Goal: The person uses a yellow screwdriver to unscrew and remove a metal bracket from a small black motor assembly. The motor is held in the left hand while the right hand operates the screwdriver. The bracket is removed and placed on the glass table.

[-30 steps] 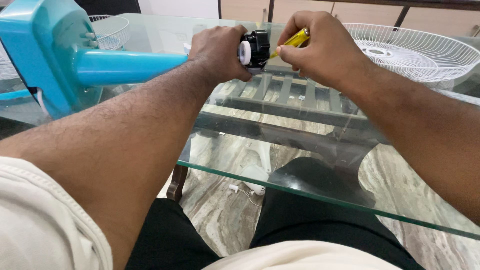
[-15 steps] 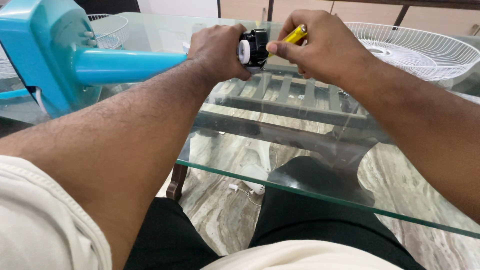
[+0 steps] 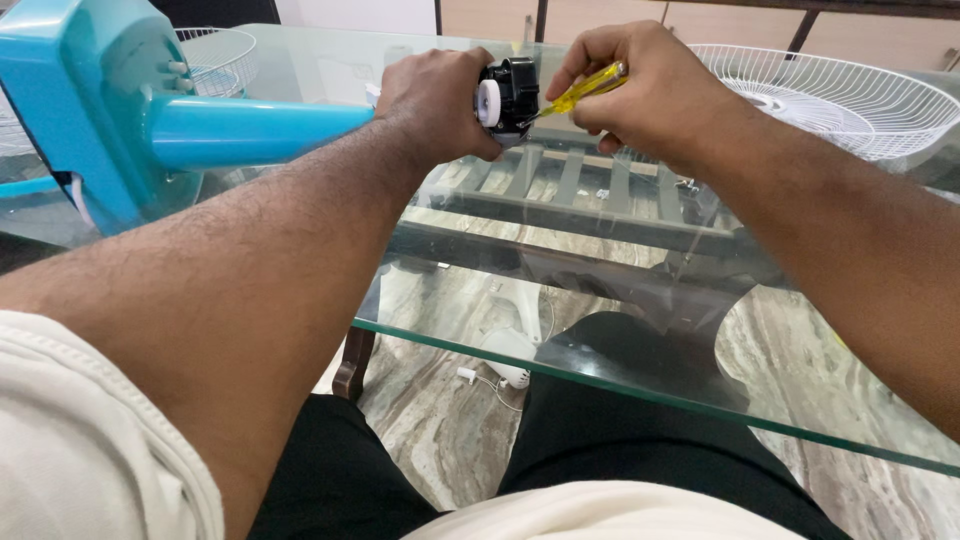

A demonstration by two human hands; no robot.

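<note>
A clear glass table top point(image 3: 600, 330) is carrying the work, its near edge running across the person's lap. A dark slatted frame point(image 3: 590, 200) is showing through the pane beneath it, and a marbled stone floor point(image 3: 440, 430) is showing lower still. A turquoise fan stand point(image 3: 70, 110) is lying on its side on the left part of the glass, its tube point(image 3: 250, 130) pointing toward the middle. A white wire fan guard point(image 3: 840, 95) is resting on the far right of the pane, and a second white wire guard point(image 3: 215, 55) is sitting at the far left behind the stand.
</note>
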